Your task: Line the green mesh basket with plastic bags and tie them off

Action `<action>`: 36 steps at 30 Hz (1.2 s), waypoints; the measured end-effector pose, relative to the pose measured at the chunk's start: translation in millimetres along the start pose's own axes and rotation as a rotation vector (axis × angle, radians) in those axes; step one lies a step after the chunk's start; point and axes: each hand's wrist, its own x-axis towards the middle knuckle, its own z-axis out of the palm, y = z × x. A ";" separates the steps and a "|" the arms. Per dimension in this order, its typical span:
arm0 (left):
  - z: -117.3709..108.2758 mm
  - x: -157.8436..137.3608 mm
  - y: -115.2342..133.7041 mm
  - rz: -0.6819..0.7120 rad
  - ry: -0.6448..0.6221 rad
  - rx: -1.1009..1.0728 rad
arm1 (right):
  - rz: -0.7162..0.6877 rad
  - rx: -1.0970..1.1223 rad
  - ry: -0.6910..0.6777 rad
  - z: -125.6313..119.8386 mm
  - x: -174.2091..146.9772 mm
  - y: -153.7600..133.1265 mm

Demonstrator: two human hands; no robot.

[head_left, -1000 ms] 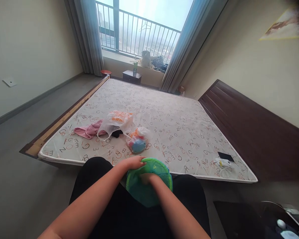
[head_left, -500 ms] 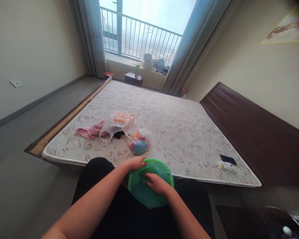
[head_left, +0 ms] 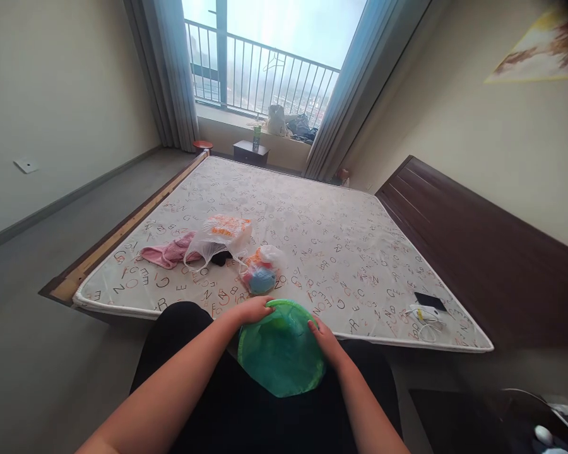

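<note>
A round green fabric basket [head_left: 281, 356] with a brighter green rim rests on my lap, its opening facing me. My left hand [head_left: 255, 309] is closed on the rim at its upper left. At the upper right side, my right hand [head_left: 325, 340] grips the rim with the thumb showing on the inner side; the other fingers are mostly hidden behind it. Just beyond the basket, on the mattress [head_left: 322, 252], sits a clear plastic bag [head_left: 261, 277] with blue and orange contents. Left of that lie a white plastic bag [head_left: 222, 233] with orange print and a pink cloth [head_left: 170, 252].
A dark flat device [head_left: 430, 301] and a white charger with cable [head_left: 426, 314] lie at the mattress's right corner. The dark headboard [head_left: 454, 252] stands on the right. A nightstand [head_left: 250, 154] with a green bottle [head_left: 256, 139] is at the far side by the window.
My right hand has moved from inside the basket out to its right rim. The basket's opening is now unobstructed and tilted more toward me. My left hand stays on the rim.
</note>
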 end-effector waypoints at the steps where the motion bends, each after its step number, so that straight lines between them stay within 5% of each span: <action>1: -0.3 -0.1 0.1 -0.004 0.002 -0.001 | -0.011 0.023 -0.030 0.7 -1.0 -1.0; 8: -3.2 -0.5 6.6 -0.073 0.009 0.010 | 0.082 0.071 -0.103 7.2 1.6 -1.9; 14: -2.6 4.2 5.9 0.083 0.247 -0.084 | 0.052 0.138 -0.009 8.0 12.7 8.7; 21: -5.5 7.5 2.1 0.179 0.400 -0.179 | 0.172 0.339 0.034 -5.9 15.8 25.2; 36: -3.0 11.6 -2.3 0.078 0.335 -0.160 | 0.250 0.387 0.219 -14.7 12.9 19.8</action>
